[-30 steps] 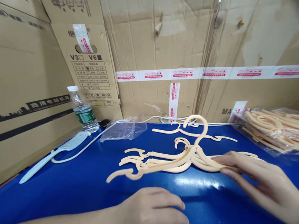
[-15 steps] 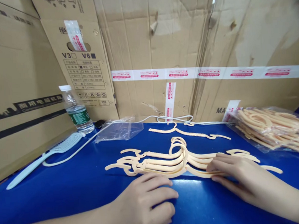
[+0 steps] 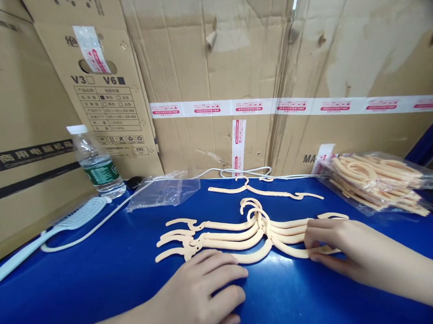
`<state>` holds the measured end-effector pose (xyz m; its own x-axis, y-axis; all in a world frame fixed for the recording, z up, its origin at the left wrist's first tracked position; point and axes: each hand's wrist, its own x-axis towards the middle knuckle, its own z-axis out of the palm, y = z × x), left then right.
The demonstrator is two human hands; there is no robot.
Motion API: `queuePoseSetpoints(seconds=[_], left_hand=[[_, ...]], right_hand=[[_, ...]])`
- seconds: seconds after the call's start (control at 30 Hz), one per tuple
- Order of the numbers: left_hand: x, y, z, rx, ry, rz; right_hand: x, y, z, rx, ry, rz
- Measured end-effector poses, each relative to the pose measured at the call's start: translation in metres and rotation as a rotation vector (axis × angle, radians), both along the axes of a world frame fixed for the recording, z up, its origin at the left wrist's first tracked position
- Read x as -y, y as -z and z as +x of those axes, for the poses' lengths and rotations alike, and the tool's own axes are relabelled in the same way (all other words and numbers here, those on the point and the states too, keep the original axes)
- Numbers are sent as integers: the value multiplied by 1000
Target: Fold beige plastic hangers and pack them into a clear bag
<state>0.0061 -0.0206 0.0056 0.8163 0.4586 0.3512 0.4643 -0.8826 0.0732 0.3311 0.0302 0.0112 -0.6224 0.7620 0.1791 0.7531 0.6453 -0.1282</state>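
Note:
Several peach plastic clothes hangers lie overlapped in a row before me, their hooks bunched in the middle. The nearest hanger (image 3: 253, 257) has its right arm between the thumb and fingers of my right hand (image 3: 342, 245). My left hand (image 3: 205, 290) rests by that hanger's left arm, fingers apart and slightly bent; its fingertips cover part of the arm. Behind it lie the other stacked hangers (image 3: 229, 236), touching one another. Farther back, a single hanger (image 3: 265, 192) lies apart.
A clear bag of hangers (image 3: 377, 180) lies at the right. On the left are a water bottle (image 3: 101, 170), a pale blue hairbrush (image 3: 77, 215) and a flat plastic bag (image 3: 163, 191). A white cable (image 3: 209, 171) runs along the back, before cardboard walls (image 3: 196, 61).
The nearest hanger has shifted slightly toward me, away from the stack, with my right hand still on it. My left hand stays beside its left arm. The whole view has turned a little right.

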Motion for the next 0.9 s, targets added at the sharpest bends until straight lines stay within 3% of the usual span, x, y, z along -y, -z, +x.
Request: queuePoseSetpoints(seconds=[0.1, 0.5, 0.77, 0.9], left_hand=[[1, -4, -1, -9, -22, -13], [1, -3, -4, 36, -87, -46], [-9, 22, -6, 195, -26, -14], [-9, 19, -5, 185, -30, -22]], right_hand=[[-1, -1, -3, 98, 8, -95], [-10, 8, -3, -8, 70, -86], [-11, -5, -3, -64, 90, -82], [-15, -12, 0, -186, 107, 5]])
